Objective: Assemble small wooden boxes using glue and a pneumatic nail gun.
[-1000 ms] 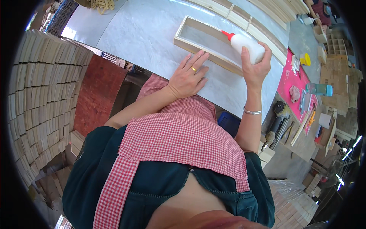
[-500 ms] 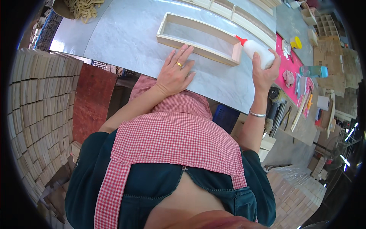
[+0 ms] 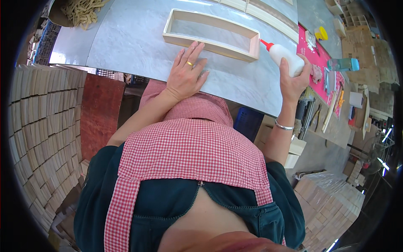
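Note:
A white squeeze bottle with a red nozzle is gripped in my right hand. Its red tip points left and lies at or just beside the right end of a long wooden frame; whether it touches I cannot tell. The frame is a shallow rectangle of pale wood, and the table shows through its open middle. My left hand rests with fingers spread on the marbled table, fingertips at the frame's near side. A gold ring is on one finger.
More pale wooden frames lie at the table's far side. To the right, a pink mat holds tools and a cloth, with a teal-lidded container beside it. Rubber-band-like strips fill a container at far left. Stacked wood pieces stand left.
The view has shifted slightly, so the table and frame sit higher and further left. The bottle's nozzle has come off the frame's top right corner toward its outer end side. Both hands keep their poses.

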`<state>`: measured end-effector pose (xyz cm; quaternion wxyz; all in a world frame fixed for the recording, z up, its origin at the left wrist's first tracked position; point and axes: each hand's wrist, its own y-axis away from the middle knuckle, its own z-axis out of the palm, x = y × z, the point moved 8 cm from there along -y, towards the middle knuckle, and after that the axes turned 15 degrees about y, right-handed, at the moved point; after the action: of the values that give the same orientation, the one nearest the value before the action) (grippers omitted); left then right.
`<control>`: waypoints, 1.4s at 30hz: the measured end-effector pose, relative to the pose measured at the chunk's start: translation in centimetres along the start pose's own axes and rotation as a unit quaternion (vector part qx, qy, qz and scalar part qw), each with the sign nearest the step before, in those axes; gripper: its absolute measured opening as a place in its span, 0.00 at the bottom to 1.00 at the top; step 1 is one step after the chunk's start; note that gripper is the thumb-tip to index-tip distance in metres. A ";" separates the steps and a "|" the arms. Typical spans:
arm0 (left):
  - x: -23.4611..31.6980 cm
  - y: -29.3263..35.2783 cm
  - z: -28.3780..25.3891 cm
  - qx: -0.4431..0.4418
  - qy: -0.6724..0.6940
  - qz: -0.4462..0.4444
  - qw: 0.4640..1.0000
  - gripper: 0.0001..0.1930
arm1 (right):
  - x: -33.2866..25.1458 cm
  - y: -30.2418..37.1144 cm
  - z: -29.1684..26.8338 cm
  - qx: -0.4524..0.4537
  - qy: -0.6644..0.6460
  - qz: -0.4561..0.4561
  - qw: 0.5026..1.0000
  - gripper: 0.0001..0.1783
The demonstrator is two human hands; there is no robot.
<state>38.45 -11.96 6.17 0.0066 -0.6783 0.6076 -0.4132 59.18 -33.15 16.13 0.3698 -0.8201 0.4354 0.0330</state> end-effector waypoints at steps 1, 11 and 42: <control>0.0 -0.1 -0.1 0.001 -0.001 0.000 1.000 0.15 | 0.0 0.3 -0.3 -0.005 -0.001 0.004 1.000 0.26; -0.6 0.0 0.1 -0.004 -0.017 -0.022 1.000 0.18 | -1.5 3.1 -2.7 -0.070 -0.047 0.052 0.995 0.26; -1.1 -0.1 0.7 -0.043 -0.034 -0.035 0.998 0.22 | -10.4 4.1 4.1 -0.093 -0.142 -0.012 0.986 0.27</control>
<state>39.00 -11.37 5.11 -0.0162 -0.7121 0.6004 -0.3636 50.78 -24.78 14.69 0.3503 -0.8429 0.3642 0.1848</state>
